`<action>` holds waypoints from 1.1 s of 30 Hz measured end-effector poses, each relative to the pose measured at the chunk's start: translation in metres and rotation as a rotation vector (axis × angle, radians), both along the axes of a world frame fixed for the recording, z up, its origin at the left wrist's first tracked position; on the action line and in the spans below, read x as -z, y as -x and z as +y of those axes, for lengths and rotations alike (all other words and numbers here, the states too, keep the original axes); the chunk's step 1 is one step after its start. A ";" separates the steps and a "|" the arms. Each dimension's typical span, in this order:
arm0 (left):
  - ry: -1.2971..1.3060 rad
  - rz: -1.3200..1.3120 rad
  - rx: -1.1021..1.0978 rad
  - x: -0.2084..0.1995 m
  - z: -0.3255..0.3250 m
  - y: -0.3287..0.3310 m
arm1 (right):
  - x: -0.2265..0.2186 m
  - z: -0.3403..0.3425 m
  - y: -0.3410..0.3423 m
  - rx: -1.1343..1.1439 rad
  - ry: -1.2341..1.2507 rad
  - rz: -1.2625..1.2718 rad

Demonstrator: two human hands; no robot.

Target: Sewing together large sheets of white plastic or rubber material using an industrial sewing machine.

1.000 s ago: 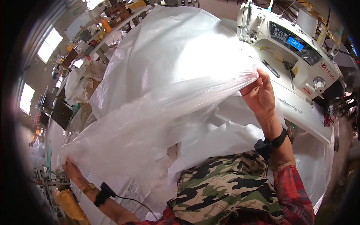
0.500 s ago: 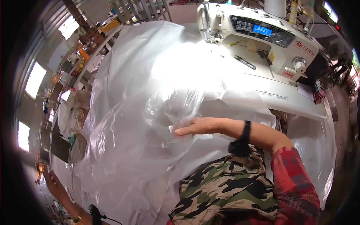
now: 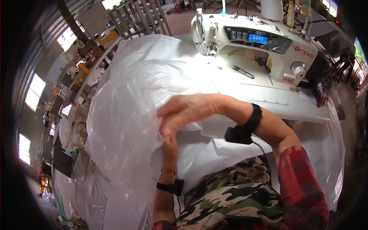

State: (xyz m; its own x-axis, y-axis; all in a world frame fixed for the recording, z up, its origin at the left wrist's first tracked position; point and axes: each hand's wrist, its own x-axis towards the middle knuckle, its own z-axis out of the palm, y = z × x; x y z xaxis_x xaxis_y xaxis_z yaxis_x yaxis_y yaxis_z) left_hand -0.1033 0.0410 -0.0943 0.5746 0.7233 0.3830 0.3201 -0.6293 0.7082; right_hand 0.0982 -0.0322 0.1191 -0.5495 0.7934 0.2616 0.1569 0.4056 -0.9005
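A large sheet of whitish, see-through plastic (image 3: 119,126) covers the work surface and hangs over its near side, with its upper part creased and bulging. My right hand (image 3: 189,109) reaches across from the right, its bent fingers closed on the plastic sheet; motion blurs the fingertips. Just below it my left hand (image 3: 168,147) comes up from the lower edge against the same sheet. The right hand and the film hide the left fingers. A white sewing machine (image 3: 249,42) stands beyond, its needle end beside the sheet's far part under a bright light.
Black-handled snips (image 3: 243,72) lie on the machine bed (image 3: 268,97), which carries a printed ruler scale. A metal rack (image 3: 138,17) stands behind the sheet. Along the left runs a cluttered bench (image 3: 82,76). More clear plastic (image 3: 320,153) hangs at the right.
My left hand has come in from the far lower left to meet the right hand. The right hand has moved up and left; the sheet's left part has shifted and bulged.
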 end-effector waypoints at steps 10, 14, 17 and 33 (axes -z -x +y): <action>0.499 -0.065 -0.318 0.137 0.082 0.030 | 0.119 -0.019 -0.077 0.639 -0.587 -0.548; 0.481 0.004 -0.369 0.139 0.083 0.035 | 0.149 -0.005 -0.050 0.710 -0.687 -0.578; 0.472 0.033 -0.376 0.140 0.085 0.037 | 0.175 0.022 -0.024 0.757 -0.685 -0.440; 0.455 0.165 -0.338 0.117 0.051 0.082 | 0.224 -0.018 0.049 0.687 -0.128 -0.089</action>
